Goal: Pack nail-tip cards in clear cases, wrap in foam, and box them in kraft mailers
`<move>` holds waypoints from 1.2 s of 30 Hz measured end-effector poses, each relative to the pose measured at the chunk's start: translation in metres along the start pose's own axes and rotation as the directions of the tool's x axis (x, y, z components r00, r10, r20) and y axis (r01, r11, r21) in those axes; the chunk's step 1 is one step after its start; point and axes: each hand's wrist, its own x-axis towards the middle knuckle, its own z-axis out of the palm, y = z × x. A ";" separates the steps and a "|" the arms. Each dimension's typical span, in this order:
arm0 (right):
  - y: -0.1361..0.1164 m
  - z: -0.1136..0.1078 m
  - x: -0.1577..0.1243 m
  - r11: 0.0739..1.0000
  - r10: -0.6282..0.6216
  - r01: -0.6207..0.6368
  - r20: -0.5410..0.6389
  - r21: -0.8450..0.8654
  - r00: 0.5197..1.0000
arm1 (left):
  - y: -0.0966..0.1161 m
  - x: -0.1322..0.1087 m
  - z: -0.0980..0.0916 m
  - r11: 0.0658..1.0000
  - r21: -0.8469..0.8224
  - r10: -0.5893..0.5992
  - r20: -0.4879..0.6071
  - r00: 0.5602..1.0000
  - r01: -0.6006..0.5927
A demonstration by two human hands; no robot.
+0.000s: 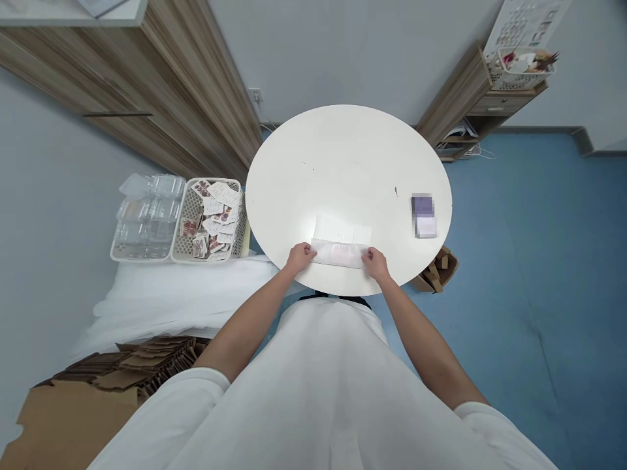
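Near the front edge of the round white table (pixel 343 150), a thin, whitish wrapping sheet (pixel 326 253) is folded into a flat, wide strip. Something pinkish shows faintly through its middle, too blurred to name. My left hand (pixel 300 257) pinches the strip's left end between thumb and fingers. At the opposite end, my right hand (pixel 375 262) grips the right corner in the same way. Beyond the strip, a translucent flap (pixel 343 228) of the sheet lies flat on the tabletop.
A pixelated purple and white item (pixel 424 215) lies on the table's right side. Left of the table stand a basket (pixel 179 251) of printed cards and a bin of clear plastic boxes (pixel 149 212). White sheeting (pixel 196 290) and flattened cardboard (pixel 73 418) lie nearer; a cardboard box (pixel 448 271) sits right.
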 end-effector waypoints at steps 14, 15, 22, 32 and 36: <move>0.013 0.005 -0.027 0.995 0.100 -0.098 -0.152 0.019 0.983 | 0.017 -0.020 0.019 0.839 0.394 0.458 -0.135 0.878 -0.377; 0.014 0.005 -0.030 0.993 0.116 -0.113 -0.154 0.031 0.981 | 0.020 -0.021 0.022 0.780 0.449 0.509 -0.051 0.859 -0.436; 0.012 0.012 -0.044 0.970 0.237 -0.230 -0.103 0.078 0.966 | 0.042 -0.007 0.040 0.582 0.562 0.513 0.306 0.802 -0.587; -0.007 -0.005 -0.017 0.950 -0.140 0.143 0.029 -0.277 0.990 | 0.046 -0.001 0.042 0.603 0.541 0.489 0.331 0.807 -0.587; -0.014 -0.011 0.001 0.870 -0.163 0.245 0.220 -0.428 0.962 | 0.046 -0.004 0.042 0.608 0.535 0.488 0.330 0.808 -0.587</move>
